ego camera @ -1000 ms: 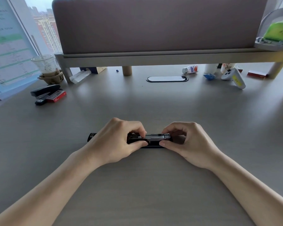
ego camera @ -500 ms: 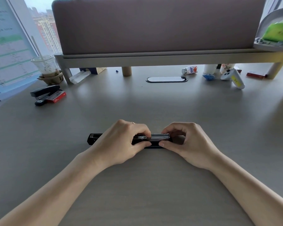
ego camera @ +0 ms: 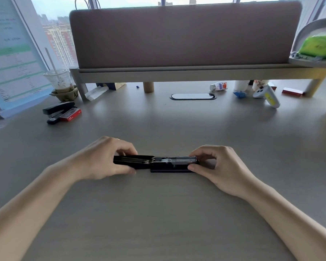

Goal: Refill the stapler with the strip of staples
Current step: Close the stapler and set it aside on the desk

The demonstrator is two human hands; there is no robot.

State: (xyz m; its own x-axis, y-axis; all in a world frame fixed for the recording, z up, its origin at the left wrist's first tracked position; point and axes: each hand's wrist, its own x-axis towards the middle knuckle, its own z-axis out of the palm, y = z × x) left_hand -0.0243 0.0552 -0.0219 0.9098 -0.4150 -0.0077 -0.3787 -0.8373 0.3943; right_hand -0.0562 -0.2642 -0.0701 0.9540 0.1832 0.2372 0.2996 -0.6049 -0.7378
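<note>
A black stapler (ego camera: 158, 163) lies flat on the grey desk, swung fully open lengthwise. Its lid stretches to the left and its metal staple channel to the right. My left hand (ego camera: 104, 157) grips the lid end between thumb and fingers. My right hand (ego camera: 220, 166) pinches the front end of the channel and base. A silvery strip shows inside the channel; I cannot tell whether it is staples.
A second black stapler (ego camera: 57, 110) and a red staple box (ego camera: 71, 114) lie at the far left. A plastic cup (ego camera: 59, 81) stands behind them. A shelf with a padded screen (ego camera: 184, 34) spans the back. A bottle (ego camera: 218, 86) and a white controller (ego camera: 267, 95) sit at the back right.
My left hand slid left from the middle of the stapler to the lid end, uncovering the hinge and channel. The right hand has stayed in place.
</note>
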